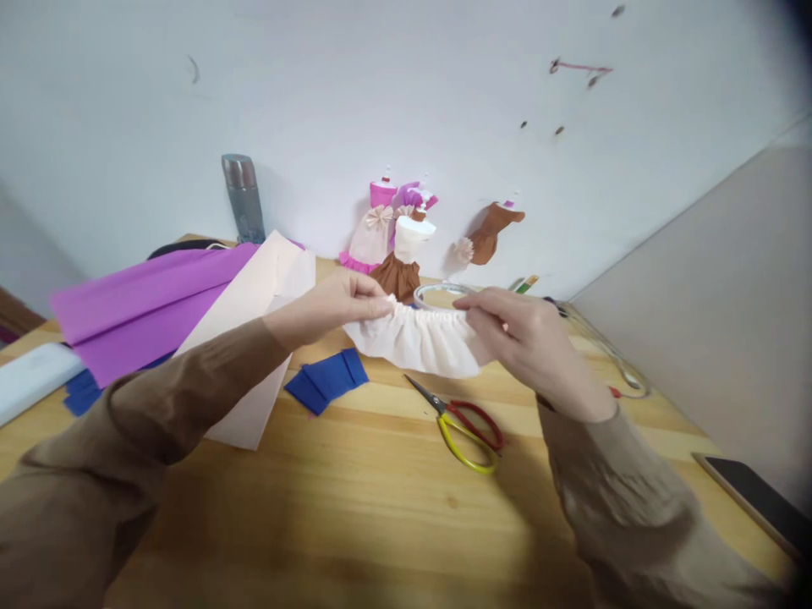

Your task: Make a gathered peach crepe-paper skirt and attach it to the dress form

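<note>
I hold a gathered strip of cream crepe paper (422,340) stretched between both hands above the wooden table (355,507). My left hand (333,306) pinches its left end with the fingers closed. My right hand (526,338) pinches the right end of the ruffled top edge. The paper hangs down in folds between them. Scissors (466,419) with red and yellow handles lie on the table just below the paper.
Purple (145,304) and cream (266,288) paper sheets lie at the left, with folded blue paper (326,381) beside them. Small paper dresses (397,241) stand at the wall, by a tape roll (437,293) and a metal flask (244,199). A phone (754,499) lies at the right edge.
</note>
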`<move>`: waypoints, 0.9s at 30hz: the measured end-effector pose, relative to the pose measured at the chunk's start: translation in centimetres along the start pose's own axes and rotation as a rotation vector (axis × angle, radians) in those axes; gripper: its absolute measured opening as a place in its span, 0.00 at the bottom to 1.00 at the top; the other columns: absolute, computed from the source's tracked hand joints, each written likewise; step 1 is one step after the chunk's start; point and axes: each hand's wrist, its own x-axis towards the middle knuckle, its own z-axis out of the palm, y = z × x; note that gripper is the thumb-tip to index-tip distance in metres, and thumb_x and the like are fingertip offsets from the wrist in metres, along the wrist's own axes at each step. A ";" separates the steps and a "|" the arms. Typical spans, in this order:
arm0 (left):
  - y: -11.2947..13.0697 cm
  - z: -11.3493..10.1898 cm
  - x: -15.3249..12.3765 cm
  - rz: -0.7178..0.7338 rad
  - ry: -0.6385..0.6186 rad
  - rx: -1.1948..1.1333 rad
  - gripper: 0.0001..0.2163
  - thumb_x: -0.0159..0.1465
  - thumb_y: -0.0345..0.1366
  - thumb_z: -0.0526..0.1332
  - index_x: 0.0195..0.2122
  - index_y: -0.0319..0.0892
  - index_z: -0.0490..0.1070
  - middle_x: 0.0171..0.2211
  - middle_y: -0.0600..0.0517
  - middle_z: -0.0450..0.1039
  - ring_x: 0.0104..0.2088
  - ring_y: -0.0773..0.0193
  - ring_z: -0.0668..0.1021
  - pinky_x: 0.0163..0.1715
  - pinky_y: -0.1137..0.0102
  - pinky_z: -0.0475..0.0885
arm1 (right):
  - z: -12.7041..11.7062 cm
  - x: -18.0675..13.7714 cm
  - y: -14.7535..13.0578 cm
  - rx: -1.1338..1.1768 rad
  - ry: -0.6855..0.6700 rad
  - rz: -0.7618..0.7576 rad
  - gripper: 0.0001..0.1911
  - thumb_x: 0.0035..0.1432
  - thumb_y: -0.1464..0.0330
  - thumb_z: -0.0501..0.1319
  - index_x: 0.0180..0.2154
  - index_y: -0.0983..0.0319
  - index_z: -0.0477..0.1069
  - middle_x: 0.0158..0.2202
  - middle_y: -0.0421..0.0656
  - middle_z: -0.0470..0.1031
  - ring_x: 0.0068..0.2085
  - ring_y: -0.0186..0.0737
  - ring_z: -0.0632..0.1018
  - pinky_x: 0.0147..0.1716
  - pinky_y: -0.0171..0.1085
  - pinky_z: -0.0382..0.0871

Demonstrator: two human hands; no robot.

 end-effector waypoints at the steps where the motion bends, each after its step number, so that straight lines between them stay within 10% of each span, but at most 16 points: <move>1: -0.4 0.3 -0.8 -0.029 0.005 -0.006 0.10 0.52 0.38 0.66 0.23 0.35 0.72 0.21 0.53 0.72 0.23 0.71 0.72 0.26 0.75 0.67 | 0.2 -0.8 -0.4 0.055 -0.008 0.011 0.12 0.62 0.70 0.53 0.38 0.62 0.75 0.33 0.45 0.79 0.32 0.40 0.78 0.31 0.37 0.67; 9: -3.1 1.8 -6.3 -0.299 -0.035 -0.025 0.16 0.58 0.46 0.62 0.27 0.36 0.74 0.21 0.52 0.72 0.20 0.70 0.71 0.17 0.76 0.63 | 3.1 -5.7 -1.9 0.369 -0.055 0.131 0.11 0.62 0.69 0.54 0.40 0.61 0.74 0.36 0.44 0.78 0.36 0.39 0.77 0.35 0.36 0.68; 19: -2.4 2.8 -8.4 -0.241 0.095 0.457 0.15 0.61 0.40 0.55 0.24 0.36 0.73 0.22 0.53 0.70 0.25 0.69 0.70 0.25 0.74 0.63 | 5.7 -6.9 -2.7 0.823 -0.254 0.359 0.11 0.59 0.63 0.57 0.34 0.62 0.74 0.32 0.44 0.75 0.32 0.38 0.73 0.32 0.36 0.65; 27: -4.4 2.3 -9.4 -0.364 -0.032 0.172 0.12 0.57 0.40 0.57 0.24 0.37 0.72 0.21 0.53 0.70 0.25 0.67 0.71 0.27 0.73 0.65 | 8.3 -8.1 -2.3 0.873 -0.295 0.408 0.14 0.60 0.60 0.57 0.34 0.63 0.74 0.32 0.44 0.74 0.32 0.38 0.73 0.32 0.36 0.66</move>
